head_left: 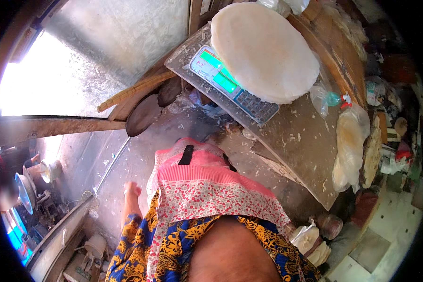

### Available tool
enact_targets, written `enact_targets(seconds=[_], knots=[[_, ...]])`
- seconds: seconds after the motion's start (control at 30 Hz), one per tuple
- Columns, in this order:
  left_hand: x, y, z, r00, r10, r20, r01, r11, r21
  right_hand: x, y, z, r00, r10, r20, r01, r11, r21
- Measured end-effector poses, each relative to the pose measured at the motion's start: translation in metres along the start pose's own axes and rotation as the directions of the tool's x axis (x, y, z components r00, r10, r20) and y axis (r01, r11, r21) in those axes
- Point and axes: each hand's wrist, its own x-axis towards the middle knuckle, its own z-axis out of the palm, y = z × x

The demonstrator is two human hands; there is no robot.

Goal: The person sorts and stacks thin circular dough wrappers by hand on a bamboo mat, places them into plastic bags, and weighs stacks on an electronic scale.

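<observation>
My left hand (133, 189) hangs low beside my body at the left of the head view. Its fingers look curled closed, and nothing shows in them. My right hand is out of sight. Ahead of me, a thick stack of round, pale, flat sheets (265, 54) lies on a digital scale (211, 70) and overhangs it. The scale's keypad and two lit green displays stick out from under the stack's near left side. Neither visible hand nor arm touches the stack or the scale.
The scale stands on a worn table (296, 136) strewn with pale scraps. On its right lies a clear plastic bag (350, 145) of pale sheets. A bamboo stick (136, 90) juts out on the left, above a dark round pan-like disc (143, 115). Machinery (33, 192) stands at far left.
</observation>
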Motion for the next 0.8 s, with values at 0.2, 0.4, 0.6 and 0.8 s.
enact_targets(seconds=[0.2,0.4,0.6,0.8], knots=[[-0.054,0.005,-0.016,0.981,-0.057,0.187,0.049,0.998,0.044,-0.02,0.013,0.039,0.997,-0.003,0.072,0.011,0.993,-0.115],[-0.022,0.081,0.042,0.552,0.515,0.656,-0.729,0.68,0.08,-0.024,0.011,0.057,0.969,-0.206,0.136,0.228,0.958,-0.173],[-0.11,0.151,0.095,0.759,0.391,0.521,-0.496,0.866,0.071,-0.029,-0.014,0.062,1.0,0.006,-0.003,-0.006,0.994,0.106],[-0.115,0.126,0.098,0.821,0.231,0.521,-0.297,0.954,0.046,-0.01,-0.036,0.036,0.987,0.059,-0.146,-0.017,0.961,0.275]])
